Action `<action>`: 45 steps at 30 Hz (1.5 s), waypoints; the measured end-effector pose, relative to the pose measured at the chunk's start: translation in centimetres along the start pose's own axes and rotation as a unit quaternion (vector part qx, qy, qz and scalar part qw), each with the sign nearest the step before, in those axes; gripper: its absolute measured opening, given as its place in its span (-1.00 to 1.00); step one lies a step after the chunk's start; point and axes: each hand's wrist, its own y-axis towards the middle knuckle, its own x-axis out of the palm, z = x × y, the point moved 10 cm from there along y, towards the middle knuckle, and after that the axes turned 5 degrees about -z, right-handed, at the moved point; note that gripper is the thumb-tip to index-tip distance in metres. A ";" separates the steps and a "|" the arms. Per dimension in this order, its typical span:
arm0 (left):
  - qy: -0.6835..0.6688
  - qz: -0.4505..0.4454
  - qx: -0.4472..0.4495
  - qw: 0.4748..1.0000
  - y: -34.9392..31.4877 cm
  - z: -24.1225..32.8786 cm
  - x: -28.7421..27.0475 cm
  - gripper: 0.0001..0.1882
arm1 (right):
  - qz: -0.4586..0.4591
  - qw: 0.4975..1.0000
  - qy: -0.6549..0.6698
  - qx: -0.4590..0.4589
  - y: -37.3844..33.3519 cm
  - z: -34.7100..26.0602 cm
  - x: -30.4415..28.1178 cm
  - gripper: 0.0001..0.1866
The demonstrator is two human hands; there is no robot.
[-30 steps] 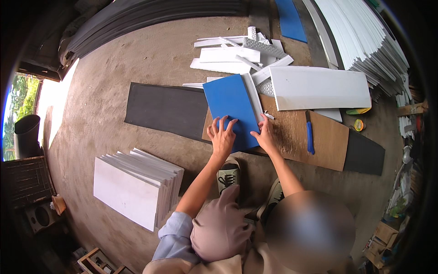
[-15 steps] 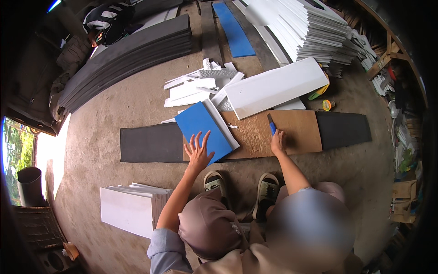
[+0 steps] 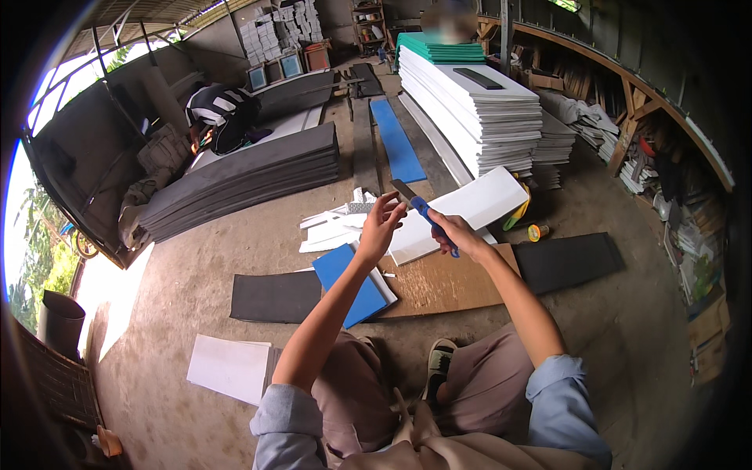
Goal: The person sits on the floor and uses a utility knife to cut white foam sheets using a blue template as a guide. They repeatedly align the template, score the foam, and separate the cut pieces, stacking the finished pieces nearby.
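My right hand is wrapped round the blue handle of a cutter knife, raised in front of me with its broad blade pointing up and to the left. Close to the blade is my left hand, its fingers loosely bent and apart; whether a fingertip touches the blade is unclear. Below the left forearm lies a blue foam sheet over a white piece. Both rest on a scuffed brown board, which lies on a long dark mat. Beyond the knife is a white panel.
White offcuts lie ahead. Tall white sheets stand far right, dark sheets far left, near a crouching person. A blue strip lies between them. White pieces sit left of my leg; a round tub stands right.
Both hands have risen off the work and come together around the knife. My left hand has left the blue sheet. The view has tilted up, showing more of the far room.
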 end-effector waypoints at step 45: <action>0.460 -0.069 -0.283 0.839 -5.7 -33.9 -18.5 0.22 | -0.087 0.882 -0.461 0.054 29.9 22.9 15.8 -0.68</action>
